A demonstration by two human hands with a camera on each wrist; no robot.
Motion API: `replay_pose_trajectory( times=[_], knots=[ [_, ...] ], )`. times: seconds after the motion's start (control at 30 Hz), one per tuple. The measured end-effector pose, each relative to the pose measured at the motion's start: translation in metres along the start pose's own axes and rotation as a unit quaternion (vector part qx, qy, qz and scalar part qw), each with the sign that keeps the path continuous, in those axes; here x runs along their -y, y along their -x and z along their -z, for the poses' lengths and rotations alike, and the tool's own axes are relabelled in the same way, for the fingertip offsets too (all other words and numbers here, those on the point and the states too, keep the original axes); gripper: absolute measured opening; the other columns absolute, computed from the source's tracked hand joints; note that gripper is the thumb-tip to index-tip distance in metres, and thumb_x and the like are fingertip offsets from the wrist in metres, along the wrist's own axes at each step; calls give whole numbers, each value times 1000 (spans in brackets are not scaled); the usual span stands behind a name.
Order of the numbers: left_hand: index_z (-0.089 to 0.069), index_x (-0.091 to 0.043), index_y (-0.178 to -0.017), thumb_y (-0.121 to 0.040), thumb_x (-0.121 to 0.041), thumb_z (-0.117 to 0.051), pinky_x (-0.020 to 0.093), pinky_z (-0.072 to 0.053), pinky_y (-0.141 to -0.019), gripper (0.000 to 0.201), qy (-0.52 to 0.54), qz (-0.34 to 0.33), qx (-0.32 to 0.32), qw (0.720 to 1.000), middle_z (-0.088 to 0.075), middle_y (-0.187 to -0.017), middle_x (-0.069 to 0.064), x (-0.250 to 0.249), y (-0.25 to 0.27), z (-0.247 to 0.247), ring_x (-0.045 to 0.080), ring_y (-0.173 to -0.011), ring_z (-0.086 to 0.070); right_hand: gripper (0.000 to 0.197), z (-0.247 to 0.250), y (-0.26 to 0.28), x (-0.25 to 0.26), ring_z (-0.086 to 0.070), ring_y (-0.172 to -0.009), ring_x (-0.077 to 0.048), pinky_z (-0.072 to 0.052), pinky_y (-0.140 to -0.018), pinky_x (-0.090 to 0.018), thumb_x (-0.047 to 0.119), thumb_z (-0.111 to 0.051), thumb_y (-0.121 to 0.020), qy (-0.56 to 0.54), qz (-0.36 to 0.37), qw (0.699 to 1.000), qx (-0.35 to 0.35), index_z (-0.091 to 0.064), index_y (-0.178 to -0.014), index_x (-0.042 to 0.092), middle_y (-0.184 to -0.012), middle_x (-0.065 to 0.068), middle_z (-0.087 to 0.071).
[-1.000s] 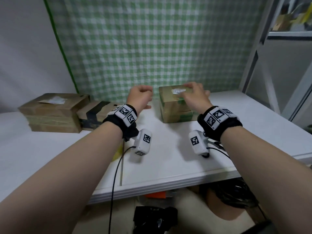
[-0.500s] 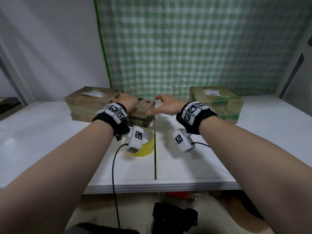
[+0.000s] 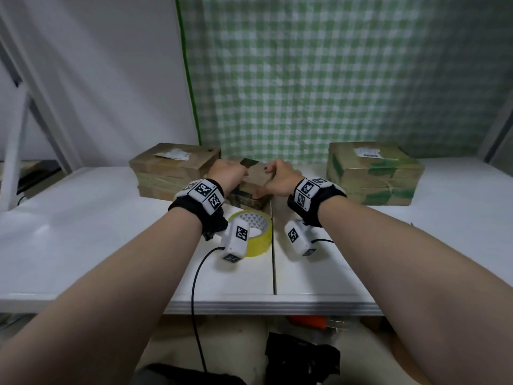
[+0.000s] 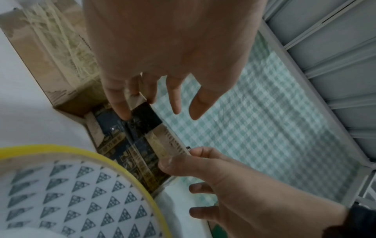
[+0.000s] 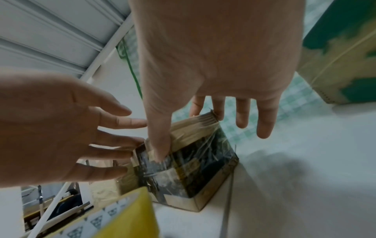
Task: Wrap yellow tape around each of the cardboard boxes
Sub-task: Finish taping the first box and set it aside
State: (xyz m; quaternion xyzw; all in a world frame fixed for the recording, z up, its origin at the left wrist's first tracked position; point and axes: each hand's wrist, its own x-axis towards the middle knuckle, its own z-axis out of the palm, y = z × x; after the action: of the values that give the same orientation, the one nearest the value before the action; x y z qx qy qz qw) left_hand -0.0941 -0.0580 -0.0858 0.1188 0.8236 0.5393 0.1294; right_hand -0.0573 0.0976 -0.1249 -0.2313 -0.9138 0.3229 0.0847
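Note:
A small cardboard box (image 3: 254,190) with dark print, wound in clear film, stands mid-table between two bigger cartons. My left hand (image 3: 228,173) touches its left side with straight, spread fingers (image 5: 130,140); the thumb tip (image 4: 122,112) lies on the dark face. My right hand (image 3: 273,176) grips the small box (image 5: 193,169), its thumb pressed on the near face and its fingertips over the far top edge. The yellow tape roll (image 3: 256,232) lies flat just in front of the box, under my left wrist, and fills the lower corner in both wrist views.
A flat brown carton (image 3: 172,168) with a white label stands left of the small box, close against it. A carton with green print (image 3: 372,173) stands apart at the right. A seam (image 3: 273,259) splits the white tabletop (image 3: 83,232). A checked cloth hangs behind.
Both hands have left the green-printed carton and moved left to the small dark-printed box. Half a second ago they were still reaching; now they touch it. The head view has swung left.

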Motion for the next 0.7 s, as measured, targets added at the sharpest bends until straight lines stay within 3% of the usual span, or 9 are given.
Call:
replay_pose_trajectory(
  times=[0.07, 0.13, 0.2, 0.27, 0.33, 0.47, 0.57, 0.63, 0.7],
  knots=[
    [-71, -9, -98, -90, -12, -68, 43, -54, -97, 9, 20, -1, 17, 1000, -68, -94, 9, -1, 6, -4, 30, -100, -64, 74, 10, 9, -7, -49, -106, -23, -48, -89, -36, 45, -94, -58, 5, 3, 1000, -10, -49, -113, 24, -123, -2, -41],
    [-72, -10, -101, -90, -13, -69, 43, -57, -93, 12, 43, 1, 33, 999, -71, -103, 12, -6, 14, -10, 31, -102, -67, 72, 22, 21, -17, -48, -93, -15, -47, -74, -28, 37, -94, -58, -25, 8, 999, -20, -47, -111, 21, -123, -3, -38],
    [-69, -16, -95, -92, -15, -68, 39, -56, -84, 4, 65, -2, 52, 997, -69, -98, 7, -13, 22, -19, 27, -95, -66, 71, 37, 37, -29, -44, -86, -11, -41, -63, -24, 32, -94, -61, -34, 4, 999, -40, -47, -112, 18, -120, -4, -36],
    [-64, -18, -95, -97, -18, -63, 36, -52, -80, 2, 82, -12, 70, 994, -66, -96, 4, -23, 36, -29, 19, -86, -62, 71, 54, 55, -40, -46, -92, -15, -40, -63, -25, 32, -94, -61, -35, -12, 998, -57, -46, -111, 18, -119, -4, -36],
    [-62, -18, -101, -98, -21, -62, 33, -54, -76, 4, 89, -22, 89, 992, -65, -109, 5, -33, 52, -40, 17, -90, -61, 76, 73, 74, -50, -48, -101, -20, -44, -66, -27, 34, -95, -60, -24, -23, 997, -66, -43, -112, 18, -122, -5, -37],
    [-63, -22, -92, -97, -16, -61, 30, -53, -65, 8, 104, -36, 93, 990, -63, -121, 7, -40, 82, -64, 22, -103, -61, 106, 104, 114, -72, -51, -116, -25, -57, -88, -43, 43, -95, -53, 7, -45, 997, -58, -37, -138, 17, -136, -5, -40],
    [-65, -19, -91, -97, -13, -59, 24, -42, -59, 10, 108, -51, 80, 990, -64, -110, 0, -40, 102, -78, 16, -93, -58, 117, 121, 150, -86, -59, -111, -24, -59, -69, -32, 49, -91, -45, -9, -49, 998, -47, -41, -146, 19, -136, -5, -45],
    [-68, -26, -98, -82, -20, -67, 24, -46, -66, 17, 91, -51, 61, 993, -63, -116, -1, -37, 113, -84, 17, -100, -58, 111, 129, 170, -97, -61, -111, -23, -54, -67, -27, 43, -93, -50, -21, -34, 999, -38, -45, -147, 20, -136, -4, -48],
    [-66, -37, -95, -62, -30, -65, 33, -52, -87, 34, 63, -39, 50, 996, -58, -131, 2, -31, 115, -90, 24, -118, -54, 98, 133, 189, -108, -59, -116, -20, -53, -81, -29, 34, -95, -60, -34, -18, 999, -31, -49, -145, 19, -136, 0, -50]
  ],
)
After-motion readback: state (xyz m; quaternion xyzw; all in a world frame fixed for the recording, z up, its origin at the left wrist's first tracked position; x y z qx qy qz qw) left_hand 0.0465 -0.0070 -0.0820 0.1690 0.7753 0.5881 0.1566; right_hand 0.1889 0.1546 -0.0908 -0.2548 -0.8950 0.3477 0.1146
